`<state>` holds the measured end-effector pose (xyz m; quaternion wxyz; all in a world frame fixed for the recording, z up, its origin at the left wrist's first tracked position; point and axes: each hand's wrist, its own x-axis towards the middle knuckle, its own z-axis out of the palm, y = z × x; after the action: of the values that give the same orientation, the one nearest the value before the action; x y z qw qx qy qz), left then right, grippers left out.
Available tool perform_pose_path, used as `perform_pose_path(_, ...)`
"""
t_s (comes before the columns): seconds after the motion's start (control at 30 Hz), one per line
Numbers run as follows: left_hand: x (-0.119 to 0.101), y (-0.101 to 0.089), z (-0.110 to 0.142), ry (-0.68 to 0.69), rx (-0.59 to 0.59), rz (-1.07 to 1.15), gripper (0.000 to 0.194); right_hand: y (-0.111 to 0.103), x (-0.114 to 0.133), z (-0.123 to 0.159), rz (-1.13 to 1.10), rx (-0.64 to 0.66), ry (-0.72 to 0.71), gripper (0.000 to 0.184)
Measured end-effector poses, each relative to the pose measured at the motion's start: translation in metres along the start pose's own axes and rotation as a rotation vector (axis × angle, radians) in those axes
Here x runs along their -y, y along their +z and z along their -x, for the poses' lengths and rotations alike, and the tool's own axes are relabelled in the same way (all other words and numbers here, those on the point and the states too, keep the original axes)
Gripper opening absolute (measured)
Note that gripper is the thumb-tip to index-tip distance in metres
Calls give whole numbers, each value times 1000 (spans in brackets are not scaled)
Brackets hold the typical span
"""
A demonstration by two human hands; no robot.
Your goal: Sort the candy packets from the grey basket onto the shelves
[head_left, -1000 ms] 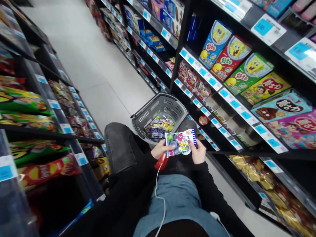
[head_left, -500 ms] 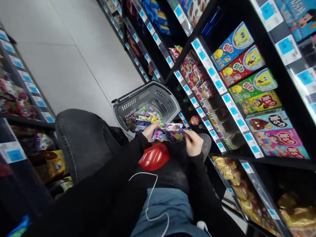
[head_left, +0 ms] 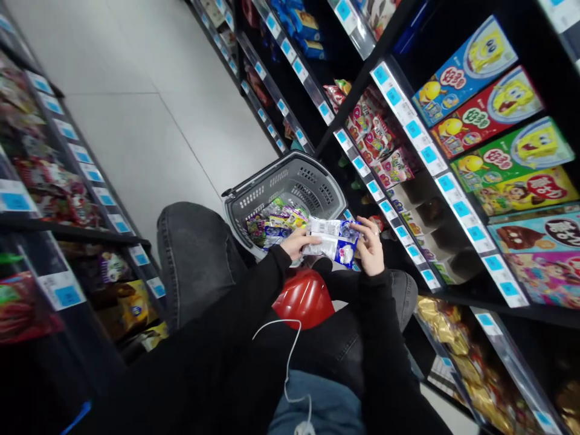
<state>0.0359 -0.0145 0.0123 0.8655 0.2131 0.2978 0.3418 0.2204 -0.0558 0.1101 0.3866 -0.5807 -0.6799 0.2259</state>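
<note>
I sit low in a shop aisle with both hands on a small snack packet (head_left: pixel 333 240), its white and blue back side turned up. My left hand (head_left: pixel 296 243) grips the packet's left end. My right hand (head_left: pixel 372 249) pinches its right end, fingers curled. Just beyond the packet stands a grey plastic shopping basket (head_left: pixel 272 187) on the floor, with several colourful sweet packets (head_left: pixel 272 220) in it. A red rounded object (head_left: pixel 303 297) rests on my lap under my hands, a white cable (head_left: pixel 290 356) running from it.
Black shelves line both sides. At the right are cartoon snack boxes (head_left: pixel 487 109), sweet bags (head_left: pixel 376 136) and gold-wrapped goods (head_left: pixel 457 338) on the bottom shelf. At the left are crisp and snack bags (head_left: pixel 122 302). My raised left knee (head_left: pixel 193 248) is beside the basket. A pale tiled floor (head_left: pixel 136 96) runs ahead.
The packet has been flipped from its purple and green printed front to its white back. The camera view tilted and swung; my hands stayed together over my lap by the basket.
</note>
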Motion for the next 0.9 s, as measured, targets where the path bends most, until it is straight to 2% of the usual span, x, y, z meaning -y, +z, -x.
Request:
perform_pose_path(0.1, 1, 0, -1, 120, -95, -95, 39, 10, -23, 9, -101, -71, 114, 34)
perform_pose_path(0.23, 7, -10, -2, 291, -251, -196, 47, 31, -45, 16, -218, 38, 245, 35)
perform_pose_path(0.33, 9, -18, -2, 343, -347, -236, 46, 50, -56, 16, -262, 93, 277, 36)
perform_pose_path(0.5, 9, -19, -4, 334, -328, -154, 50, 67, -72, 13, -335, 34, 328, 26)
perform_pose_path(0.7, 14, -20, -14, 505, -390, -380, 72, 67, -88, 20, -371, 7, 348, 22)
perform_pose_path(0.77, 15, -22, -15, 549, -388, -477, 66, 68, -91, 22, -407, 17, 347, 22)
perform_pose_path(0.9, 15, -26, -12, 570, -423, -707, 39, 70, -93, 24, -449, 24, 348, 22)
